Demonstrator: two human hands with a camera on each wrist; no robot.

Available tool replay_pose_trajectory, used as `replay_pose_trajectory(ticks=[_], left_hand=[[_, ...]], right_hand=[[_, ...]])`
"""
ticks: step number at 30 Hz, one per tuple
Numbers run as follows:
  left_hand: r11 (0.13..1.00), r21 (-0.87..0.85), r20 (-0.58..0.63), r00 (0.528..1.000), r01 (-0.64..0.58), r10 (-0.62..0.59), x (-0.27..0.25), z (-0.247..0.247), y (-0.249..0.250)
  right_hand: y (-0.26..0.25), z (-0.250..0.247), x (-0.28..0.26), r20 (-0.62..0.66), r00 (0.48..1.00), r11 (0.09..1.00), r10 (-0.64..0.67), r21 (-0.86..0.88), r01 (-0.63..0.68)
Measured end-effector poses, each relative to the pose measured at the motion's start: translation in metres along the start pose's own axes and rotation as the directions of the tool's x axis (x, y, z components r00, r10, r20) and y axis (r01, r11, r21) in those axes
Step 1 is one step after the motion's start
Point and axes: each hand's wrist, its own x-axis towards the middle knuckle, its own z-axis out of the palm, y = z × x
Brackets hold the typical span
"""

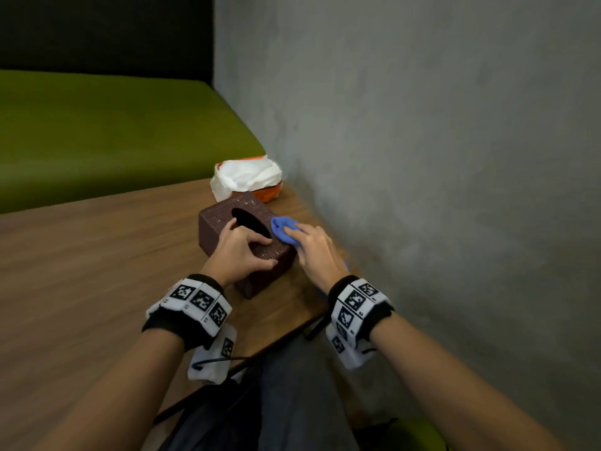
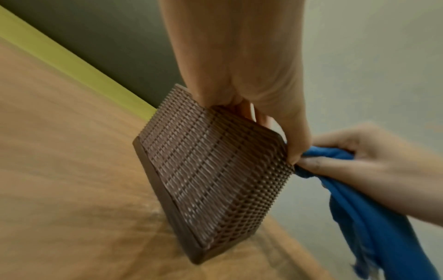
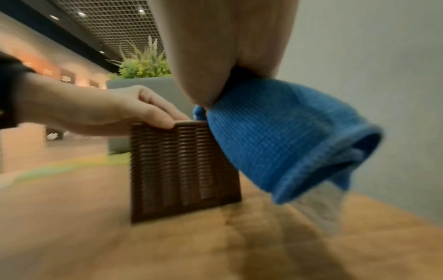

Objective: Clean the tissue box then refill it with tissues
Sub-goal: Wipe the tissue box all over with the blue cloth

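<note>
A brown woven tissue box [image 1: 221, 219] with a dark oval opening stands on the wooden table [image 1: 97, 255] near the wall. My left hand [image 1: 242, 250] grips its near top edge, fingers curled into the opening, thumb along the corner. My right hand [image 1: 312, 249] holds a bunched blue cloth [image 1: 284, 229] against the box's right upper edge. The left wrist view shows the box's woven side [image 2: 210, 180] and the cloth [image 2: 359, 199] hanging from the right hand [image 2: 364, 163]. Seen from the right wrist, the cloth [image 3: 275, 136] touches the box [image 3: 182, 170].
An orange pack of white tissues [image 1: 247, 177] lies just behind the box at the table's far corner. A grey wall [image 1: 422, 157] runs close along the right. A green bench seat [image 1: 113, 131] sits beyond the table.
</note>
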Motion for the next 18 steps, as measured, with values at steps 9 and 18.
replay_pose_trajectory(ticks=[9, 18], left_hand=[[1.0, 0.019, 0.01, 1.0, 0.012, -0.012, -0.001, -0.004, 0.002], [0.999, 0.044, 0.06, 0.998, 0.005, -0.008, -0.001, -0.004, -0.001]], right_hand=[[0.0, -0.005, -0.011, -0.041, 0.994, 0.993, -0.099, -0.074, 0.096], [0.027, -0.002, -0.038, 0.24, 0.971, 0.991, 0.002, -0.127, 0.03]])
